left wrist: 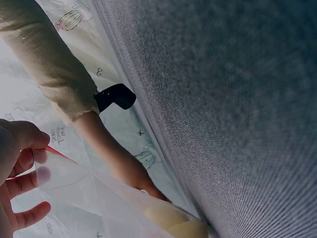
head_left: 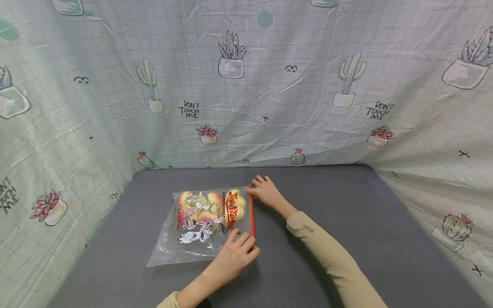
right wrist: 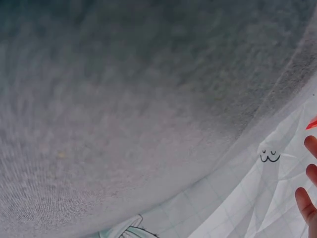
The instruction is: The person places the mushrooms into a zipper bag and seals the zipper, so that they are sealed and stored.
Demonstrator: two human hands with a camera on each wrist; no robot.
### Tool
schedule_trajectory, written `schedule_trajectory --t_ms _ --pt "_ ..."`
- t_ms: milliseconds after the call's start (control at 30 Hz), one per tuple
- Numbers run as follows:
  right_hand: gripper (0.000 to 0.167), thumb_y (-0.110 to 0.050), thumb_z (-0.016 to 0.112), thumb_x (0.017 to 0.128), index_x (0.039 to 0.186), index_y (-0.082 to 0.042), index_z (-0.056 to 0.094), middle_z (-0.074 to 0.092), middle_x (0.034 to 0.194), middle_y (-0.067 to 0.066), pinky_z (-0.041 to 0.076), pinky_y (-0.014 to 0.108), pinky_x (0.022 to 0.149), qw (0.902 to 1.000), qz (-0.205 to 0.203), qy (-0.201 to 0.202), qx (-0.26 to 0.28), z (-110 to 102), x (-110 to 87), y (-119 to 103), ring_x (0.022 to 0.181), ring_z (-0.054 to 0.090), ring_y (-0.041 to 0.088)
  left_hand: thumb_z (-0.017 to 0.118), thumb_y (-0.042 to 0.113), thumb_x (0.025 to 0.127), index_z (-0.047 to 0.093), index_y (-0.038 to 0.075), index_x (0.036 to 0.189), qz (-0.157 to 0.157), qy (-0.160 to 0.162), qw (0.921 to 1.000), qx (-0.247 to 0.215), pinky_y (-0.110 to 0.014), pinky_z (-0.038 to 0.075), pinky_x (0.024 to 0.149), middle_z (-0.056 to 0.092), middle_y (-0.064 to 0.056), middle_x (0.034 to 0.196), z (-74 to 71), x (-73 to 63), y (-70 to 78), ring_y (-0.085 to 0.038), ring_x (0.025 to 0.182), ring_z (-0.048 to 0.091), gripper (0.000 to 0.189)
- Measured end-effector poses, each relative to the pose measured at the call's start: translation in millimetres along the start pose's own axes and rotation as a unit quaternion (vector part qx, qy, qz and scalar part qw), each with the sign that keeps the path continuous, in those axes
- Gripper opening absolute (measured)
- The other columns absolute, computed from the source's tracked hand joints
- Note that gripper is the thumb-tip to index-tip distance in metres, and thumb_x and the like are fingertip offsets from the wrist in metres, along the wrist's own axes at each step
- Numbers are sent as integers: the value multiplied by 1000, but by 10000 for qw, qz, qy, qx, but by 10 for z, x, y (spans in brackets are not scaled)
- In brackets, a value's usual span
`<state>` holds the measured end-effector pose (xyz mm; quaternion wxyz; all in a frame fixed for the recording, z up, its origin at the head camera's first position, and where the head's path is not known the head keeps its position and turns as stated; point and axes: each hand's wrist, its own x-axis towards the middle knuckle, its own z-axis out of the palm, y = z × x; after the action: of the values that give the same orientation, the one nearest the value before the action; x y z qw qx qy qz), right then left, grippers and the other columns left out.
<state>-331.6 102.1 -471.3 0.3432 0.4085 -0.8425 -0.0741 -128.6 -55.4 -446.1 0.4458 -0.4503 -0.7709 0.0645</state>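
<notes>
A clear zip bag (head_left: pixel 200 252) with Toy Story cartoon figures and red lettering lies on the dark grey table, its red zip strip (head_left: pixel 252 214) on the right side. Through the plastic show several rounded yellow and reddish items (head_left: pixel 239 205). My left hand (head_left: pixel 236 252) pinches the bag's near corner at the end of the strip; in the left wrist view its thumb and finger hold the plastic (left wrist: pixel 74 173). At the far end of the strip my right hand (head_left: pixel 266 192) pinches the other corner. Only some fingertips (right wrist: pixel 303 201) and a red tip show in the right wrist view.
The grey table (head_left: pixel 346 205) reaches back to a hanging cloth (head_left: pixel 269 107) printed with cacti and potted plants, which also closes off both sides. A black band (left wrist: pixel 116 96) sits at the right sleeve's cuff.
</notes>
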Motion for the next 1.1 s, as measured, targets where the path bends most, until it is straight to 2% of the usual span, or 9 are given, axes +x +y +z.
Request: schedule_trajectory --t_ms 167,567,867,1100 --pt "15 -29 60 82 95 -34 63 61 96 -1 36 32 68 9995 -20 -248 -184 9 5 9 89 47 17 25 5 91 51 18 67 -3 -14 10000 -17 -35 42 73 49 3 73 2 -3 4 -13 71 50 37" --pt "19 -27 58 82 98 -36 64 60 96 -2 36 31 67 9987 7 -352 -369 1 25 34 88 46 16 24 5 91 51 18 67 -58 25 10000 -74 -35 42 72 49 2 72 1 -3 20 -14 71 50 38" --pt "22 -26 52 87 102 -36 62 60 101 -1 34 31 69 9962 149 -775 -378 18 75 38 91 46 17 22 6 92 51 17 68 -76 50 9999 -77 -35 41 72 49 2 72 2 -1 23 -14 71 51 39" --pt "23 -23 52 86 102 -36 63 61 100 -1 36 32 69 9964 194 -744 -357 33 99 17 92 47 17 20 5 93 51 17 68 -85 84 9999 -16 -34 42 71 50 2 73 0 -8 22 -14 72 51 41"
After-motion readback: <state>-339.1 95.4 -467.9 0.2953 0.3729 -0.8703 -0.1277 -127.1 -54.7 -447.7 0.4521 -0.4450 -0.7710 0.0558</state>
